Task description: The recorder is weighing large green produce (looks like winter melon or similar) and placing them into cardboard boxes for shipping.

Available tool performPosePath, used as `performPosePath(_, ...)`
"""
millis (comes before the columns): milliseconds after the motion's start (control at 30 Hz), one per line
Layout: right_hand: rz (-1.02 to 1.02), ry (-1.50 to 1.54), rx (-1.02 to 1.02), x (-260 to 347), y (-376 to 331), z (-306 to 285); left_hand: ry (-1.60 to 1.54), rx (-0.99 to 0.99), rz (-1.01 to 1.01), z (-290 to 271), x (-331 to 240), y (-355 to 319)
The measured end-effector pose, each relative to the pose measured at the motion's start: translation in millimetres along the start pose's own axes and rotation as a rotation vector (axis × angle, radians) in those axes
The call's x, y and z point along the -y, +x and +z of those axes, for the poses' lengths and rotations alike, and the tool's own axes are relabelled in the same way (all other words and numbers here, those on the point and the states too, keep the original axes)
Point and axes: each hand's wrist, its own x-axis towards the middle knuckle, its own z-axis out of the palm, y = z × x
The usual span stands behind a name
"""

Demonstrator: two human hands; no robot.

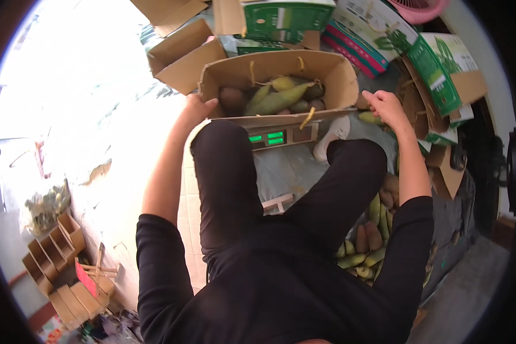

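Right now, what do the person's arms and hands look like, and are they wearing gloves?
No gloves: the left hand and right hand are bare. The left sleeve and right sleeve are plain black and end around the elbows. I see no watch or bracelet.

Touching the box (333, 69) at its left end with the left hand (200, 108); holding the right hand (386, 107) near its right end; viewing green and brown vegetables (280, 100) inside; bending knees (362, 161) by a lit scale (268, 139).
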Motion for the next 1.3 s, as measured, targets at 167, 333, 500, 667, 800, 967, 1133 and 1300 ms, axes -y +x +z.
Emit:
performPosePath(167, 0.049, -0.207, 0.144, 24.5, 41.2, 31.5, 0.231, 0.038, -0.126, 8.3, -7.2, 12.5)
performPosePath(333, -0.085, -0.433, 0.032, 32.2, 58.9, 45.4, 0.221, -0.009, -0.062, -16.8, -12.9, -11.0)
performPosePath(500, -0.093, -0.434, -0.027, 73.7, 52.1, 43.8, 0.129, -0.011, -0.008, -32.0, 15.0, 0.9)
performPosePath(667, -0.304, -0.498, 0.015, 130.3, 49.3, 49.2, -0.179, -0.079, -0.041, -36.3, 78.5, 20.6)
performPosePath(800, -0.423, -0.574, 0.058, 191.6, 37.9, 82.3, -0.27, -0.156, -0.065, -63.5, 144.9, -5.9)
performPosePath(967, -0.4, -0.531, 0.147, 260.1, -6.0, 153.1, -0.053, -0.349, -0.19, -108.0, 204.2, -97.1)
performPosePath(1133, -0.558, -0.56, 0.33, 294.1, -53.3, 245.3, 0.16, -0.458, -0.412, -115.1, 291.1, -181.3)
performPosePath(1300, -0.797, -0.697, 0.569, 300.0, -107.1, 339.4, 0.272, -0.454, -0.568, -111.1, 369.5, -271.1)
